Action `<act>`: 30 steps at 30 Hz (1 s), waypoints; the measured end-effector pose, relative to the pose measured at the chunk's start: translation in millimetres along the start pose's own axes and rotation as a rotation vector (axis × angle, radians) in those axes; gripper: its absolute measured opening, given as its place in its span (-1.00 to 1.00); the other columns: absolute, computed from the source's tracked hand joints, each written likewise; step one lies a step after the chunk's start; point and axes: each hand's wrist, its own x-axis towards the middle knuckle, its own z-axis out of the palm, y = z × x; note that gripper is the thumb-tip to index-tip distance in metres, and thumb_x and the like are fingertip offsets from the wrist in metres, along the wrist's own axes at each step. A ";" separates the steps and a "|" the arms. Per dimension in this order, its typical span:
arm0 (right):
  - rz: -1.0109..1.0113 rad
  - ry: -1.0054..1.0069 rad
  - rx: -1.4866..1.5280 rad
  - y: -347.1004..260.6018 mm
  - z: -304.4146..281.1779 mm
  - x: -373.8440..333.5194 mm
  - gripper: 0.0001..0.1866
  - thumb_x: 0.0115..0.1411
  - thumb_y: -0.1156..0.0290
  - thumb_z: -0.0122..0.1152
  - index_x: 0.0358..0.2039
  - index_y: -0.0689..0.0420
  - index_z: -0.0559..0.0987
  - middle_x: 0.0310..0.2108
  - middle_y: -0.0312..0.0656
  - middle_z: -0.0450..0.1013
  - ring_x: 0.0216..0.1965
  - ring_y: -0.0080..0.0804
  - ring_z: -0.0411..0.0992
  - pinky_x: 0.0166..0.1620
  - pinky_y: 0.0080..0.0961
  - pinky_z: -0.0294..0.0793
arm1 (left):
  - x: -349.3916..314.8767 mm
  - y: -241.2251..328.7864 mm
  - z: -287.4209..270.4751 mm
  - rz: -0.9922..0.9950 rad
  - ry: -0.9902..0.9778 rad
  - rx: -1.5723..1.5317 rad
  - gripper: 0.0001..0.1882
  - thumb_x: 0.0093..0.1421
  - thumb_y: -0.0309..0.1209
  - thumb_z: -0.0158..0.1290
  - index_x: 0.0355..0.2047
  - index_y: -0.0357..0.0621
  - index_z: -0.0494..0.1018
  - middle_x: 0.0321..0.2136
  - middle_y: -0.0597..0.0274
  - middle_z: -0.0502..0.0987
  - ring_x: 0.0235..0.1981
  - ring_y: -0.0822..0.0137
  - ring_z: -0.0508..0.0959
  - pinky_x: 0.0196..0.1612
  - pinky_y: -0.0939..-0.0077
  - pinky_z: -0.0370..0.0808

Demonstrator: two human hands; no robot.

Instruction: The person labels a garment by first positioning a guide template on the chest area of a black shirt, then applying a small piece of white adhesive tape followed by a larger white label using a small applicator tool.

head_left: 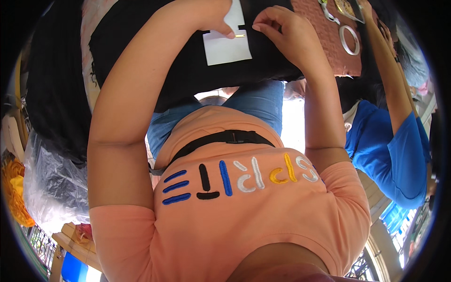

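Note:
A white card [228, 49] with notched sides lies over the black cloth at the table's near edge. My left hand [213, 16] holds it, the thumb pressed down on its face. Just beside that thumb tip, a small gold-coloured metal piece [240, 35] rests on the card; its exact kind is too small to tell. To the right of the card, my right hand [286, 30] is curled above the cloth, thumb and forefinger brought close together. Whatever those fingertips may pinch cannot be made out. Part of my left hand runs out of the picture's top.
On the brown textured mat at the right sit a roll of white tape [349, 40], a green-and-white item [329, 11] and a clear packet of gold pieces [345, 8]. A co-worker in a blue shirt [392, 164] reaches in there. Clear plastic sheeting [51, 183] hangs at the left.

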 end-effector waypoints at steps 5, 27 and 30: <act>-0.048 -0.024 0.059 -7.1 20.9 -0.9 -0.85 0.09 0.43 0.33 -0.30 0.10 0.62 -0.38 -0.24 0.48 -0.45 -0.33 0.46 -0.33 -0.45 0.45 | -2.8 4.5 -5.9 0.009 0.019 -0.026 0.10 0.00 -0.01 0.31 0.20 -0.74 0.06 0.23 -0.73 0.00 0.31 -0.35 0.15 0.36 0.24 0.17; -0.042 0.029 0.015 -12.8 13.5 11.1 -0.92 0.05 0.52 0.30 -0.43 0.23 0.60 -0.42 -0.06 0.48 -0.36 -0.03 0.51 -0.28 -0.28 0.49 | -3.4 3.4 -5.6 0.003 0.015 -0.033 0.16 -0.06 0.04 0.35 0.20 -0.75 0.06 0.23 -0.70 0.00 0.32 -0.31 0.14 0.37 0.26 0.16; -0.022 0.054 0.049 -7.6 18.0 11.0 -0.93 0.05 0.53 0.30 -0.42 0.23 0.60 -0.41 -0.06 0.49 -0.35 -0.03 0.51 -0.27 -0.28 0.49 | -3.4 4.6 -6.3 0.003 0.010 -0.029 0.16 -0.06 0.04 0.34 0.20 -0.75 0.06 0.23 -0.71 0.00 0.32 -0.31 0.13 0.37 0.25 0.16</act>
